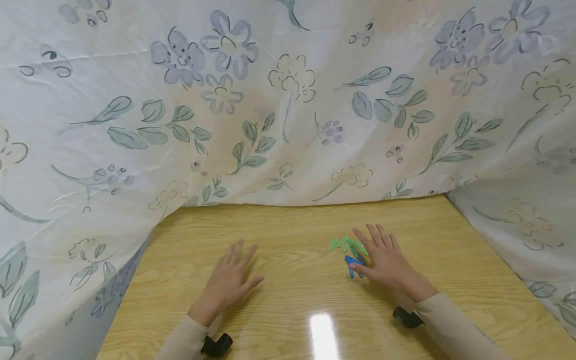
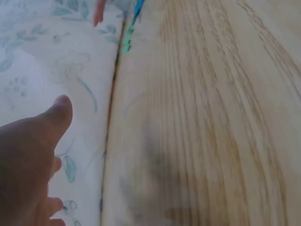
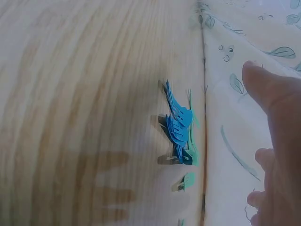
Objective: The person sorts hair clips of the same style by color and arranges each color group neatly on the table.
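My left hand (image 1: 228, 280) is held over the left part of the table with its fingers spread and nothing in it. The right hand (image 1: 387, 262), also spread and holding nothing, hovers beside a small group of hair clips. Several green snap hair clips (image 1: 333, 245) lie loosely scattered just beyond its thumb. Nearer to me is a little pile of blue snap hair clips (image 1: 351, 261), which the right thumb partly overlaps in the head view. The right wrist view shows the blue pile (image 3: 178, 125) heaped on the wood, away from the raised thumb (image 3: 263, 87).
The wooden table (image 1: 288, 290) has a flowered cloth (image 1: 288, 125) hanging along its back and both sides. A black wrist-camera piece (image 1: 217, 345) sits under the left sleeve, and another (image 1: 407, 317) under the right. Light reflects off the table's near middle.
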Demonstrator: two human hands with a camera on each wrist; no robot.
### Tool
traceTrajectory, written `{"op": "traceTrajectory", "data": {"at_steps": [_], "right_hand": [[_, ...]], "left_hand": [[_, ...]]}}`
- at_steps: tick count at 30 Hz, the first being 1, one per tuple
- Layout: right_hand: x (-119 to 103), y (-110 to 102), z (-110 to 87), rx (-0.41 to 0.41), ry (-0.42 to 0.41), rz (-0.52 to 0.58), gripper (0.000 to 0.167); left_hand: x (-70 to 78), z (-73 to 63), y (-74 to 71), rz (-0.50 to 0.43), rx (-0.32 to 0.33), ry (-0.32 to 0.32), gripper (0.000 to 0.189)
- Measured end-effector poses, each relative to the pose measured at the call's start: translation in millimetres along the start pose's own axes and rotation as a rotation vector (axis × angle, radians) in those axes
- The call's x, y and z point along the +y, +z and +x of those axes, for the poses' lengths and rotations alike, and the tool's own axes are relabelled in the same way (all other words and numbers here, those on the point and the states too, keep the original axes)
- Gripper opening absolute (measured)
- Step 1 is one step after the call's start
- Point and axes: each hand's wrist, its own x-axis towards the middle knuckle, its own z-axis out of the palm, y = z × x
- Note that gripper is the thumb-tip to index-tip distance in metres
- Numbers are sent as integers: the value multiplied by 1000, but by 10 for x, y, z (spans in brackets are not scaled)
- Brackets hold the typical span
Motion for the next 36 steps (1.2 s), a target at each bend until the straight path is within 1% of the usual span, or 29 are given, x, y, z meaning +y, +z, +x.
{"op": "traceTrajectory", "data": {"at_steps": [4,6,10,13,16,21,25,31,36], "right_hand": [[10,21,3,-13,6,7,93],[16,35,5,-23,14,15,93],[38,62,8,-26,25,51,92],[43,76,8,-10,18,75,89],[50,90,14,2,9,87,85],[67,120,24,13,-5,97,78],[90,140,39,17,-16,128,70],[103,162,55,27,-39,159,61],[107,173,59,26,-36,176,57]], "left_hand": [[18,72,43,-3,23,56,75],[28,104,67,-6,28,73,72],[64,159,98,-48,23,83,67],[90,201,121,-85,18,96,63],[118,253,156,-104,9,113,61],[196,356,204,-136,-2,136,54],[275,463,232,-162,1,164,48],[387,623,255,-166,-47,161,48],[452,729,299,-154,-74,183,48]]}}
